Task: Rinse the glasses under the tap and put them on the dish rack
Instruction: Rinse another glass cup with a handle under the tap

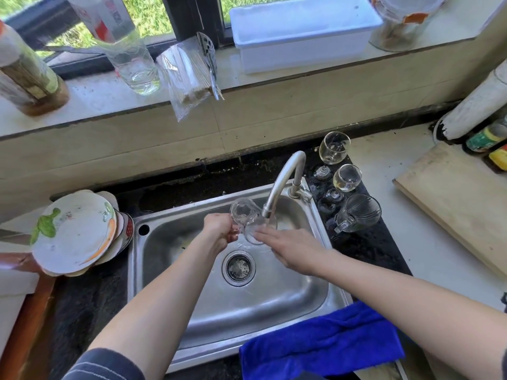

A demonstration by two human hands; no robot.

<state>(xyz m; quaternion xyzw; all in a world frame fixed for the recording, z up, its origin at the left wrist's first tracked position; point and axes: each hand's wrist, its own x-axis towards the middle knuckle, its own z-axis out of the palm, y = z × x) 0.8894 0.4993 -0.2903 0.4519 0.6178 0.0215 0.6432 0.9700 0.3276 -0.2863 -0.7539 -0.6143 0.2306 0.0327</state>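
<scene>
Item in progress: one glass point(244, 213), tilted under the tap point(284, 175) over the sink point(274, 305). Left hand point(219, 229) grip clamped on its stem; right hand point(290, 248) fingers straight, touching its foot. Three glasses point(347, 178) stand on the black rack point(367, 242), probably rinsed already.

Blue cloth point(323, 341), steel-grey sink point(192, 311), white carrot-patterned plate point(74, 231), clear glasses point(333, 148).

The stem of the glass point(244, 212) is covered by the curled fingers of the left hand point(219, 231). The fingertips of the right hand point(290, 248) are seen only unclearly through it. Whether water runs from the tap point(285, 176) cannot be told. The cutting board point(452, 204) and the jar point(400, 20) are cut off by the edges.
</scene>
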